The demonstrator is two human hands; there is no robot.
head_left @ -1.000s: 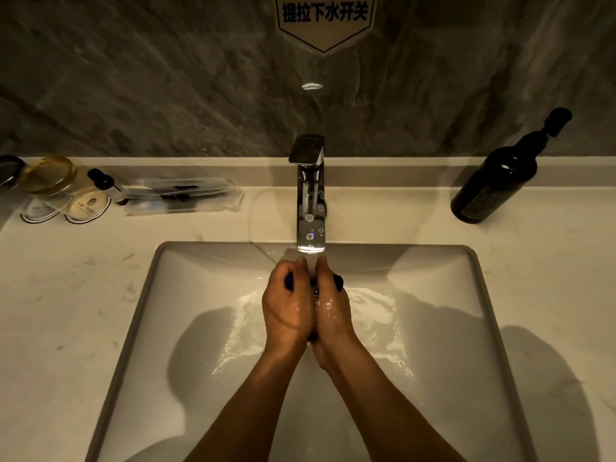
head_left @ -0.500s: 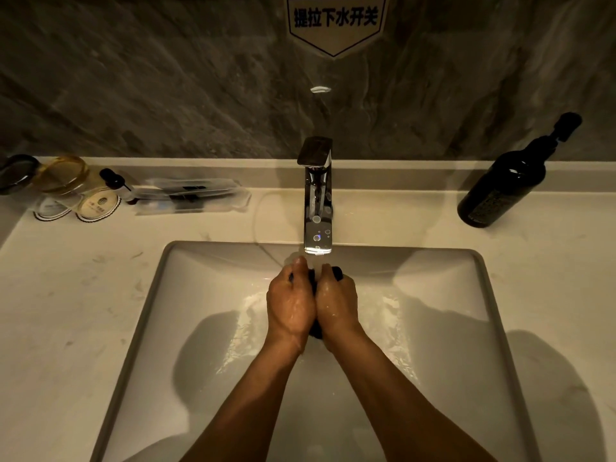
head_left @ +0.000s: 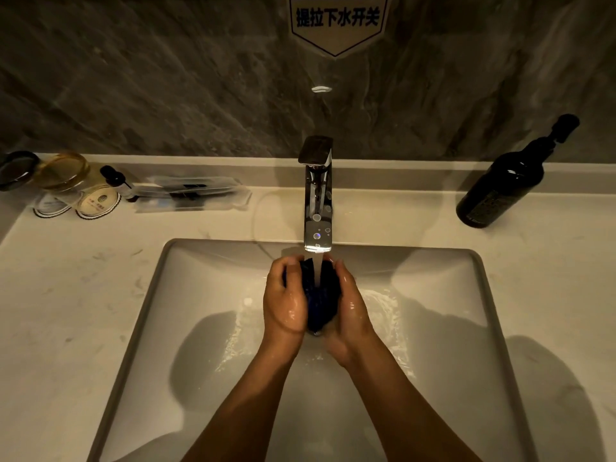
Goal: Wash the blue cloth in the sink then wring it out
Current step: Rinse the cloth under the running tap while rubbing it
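A bunched dark blue cloth (head_left: 319, 300) sits between my two hands over the white sink (head_left: 160, 295), directly under the running chrome tap (head_left: 317, 208). My left hand (head_left: 284, 300) grips its left side with fingers curled over the top. My right hand (head_left: 350, 303) cups its right side, fingers curled round it. Water streams onto the cloth and splashes into the basin. Both hands are wet.
A dark pump bottle (head_left: 503, 185) leans on the counter at the right. At the left stand glass jars (head_left: 63, 171), paper coasters (head_left: 96, 205), a small dark bottle (head_left: 116, 181) and a clear wrapped packet (head_left: 193, 195). A dark stone wall with a sign (head_left: 337, 21) rises behind.
My hands have parted slightly, so more of the blue cloth shows between them under the stream. The view has shifted a little.
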